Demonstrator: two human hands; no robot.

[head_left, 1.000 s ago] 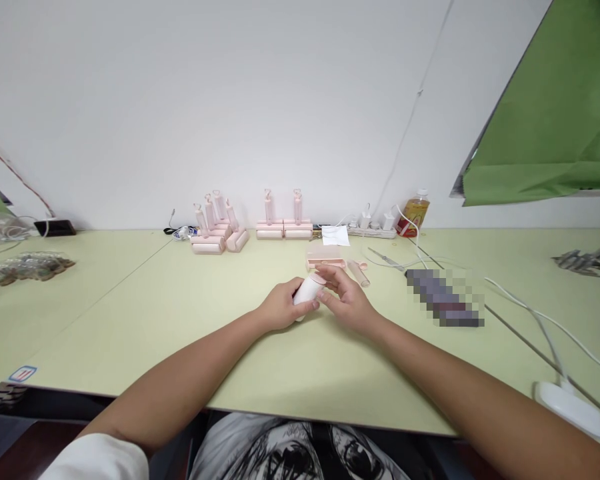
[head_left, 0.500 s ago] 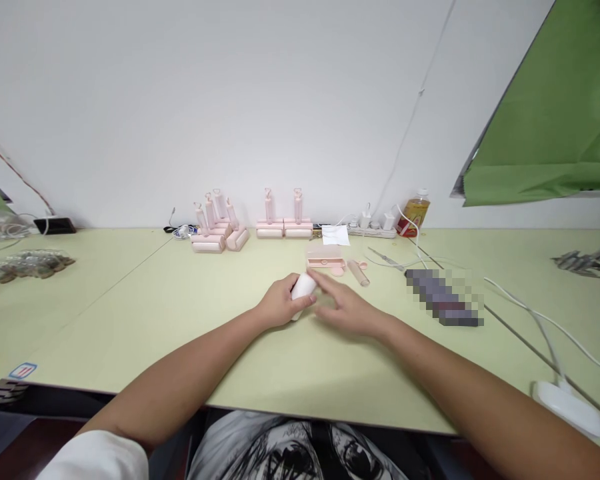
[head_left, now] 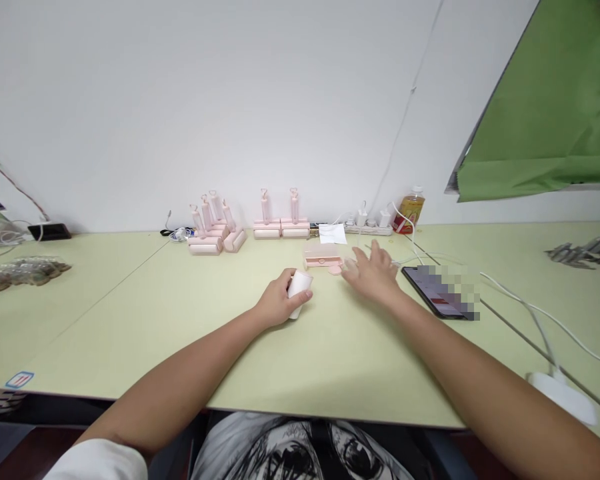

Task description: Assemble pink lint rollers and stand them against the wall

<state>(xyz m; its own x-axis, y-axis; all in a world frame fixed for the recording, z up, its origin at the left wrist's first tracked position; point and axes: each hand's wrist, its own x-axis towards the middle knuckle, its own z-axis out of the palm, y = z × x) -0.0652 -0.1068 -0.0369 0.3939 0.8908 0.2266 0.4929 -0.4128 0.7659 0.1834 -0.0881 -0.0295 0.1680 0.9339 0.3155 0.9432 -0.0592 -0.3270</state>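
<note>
My left hand (head_left: 276, 301) is wrapped round a white roller (head_left: 300, 292), held tilted over the middle of the table. To its right, my right hand (head_left: 373, 270) hovers with its fingers spread and nothing visible in them. Just left of the right fingertips lie an open pink case (head_left: 323, 257) and a small round pink piece (head_left: 335, 270). The clear pink tube is hidden by the right hand.
Pink cases (head_left: 205, 245) with upright pink tubes (head_left: 265, 207) line the wall. A power strip (head_left: 370, 230), a drink bottle (head_left: 411, 208) and a paper (head_left: 333, 233) stand or lie behind. The phone (head_left: 437, 293) and white cables are at right.
My right hand has moved away from the white roller, forward and right, over where the clear tube lay. My left hand still holds the roller. The view has shifted slightly.
</note>
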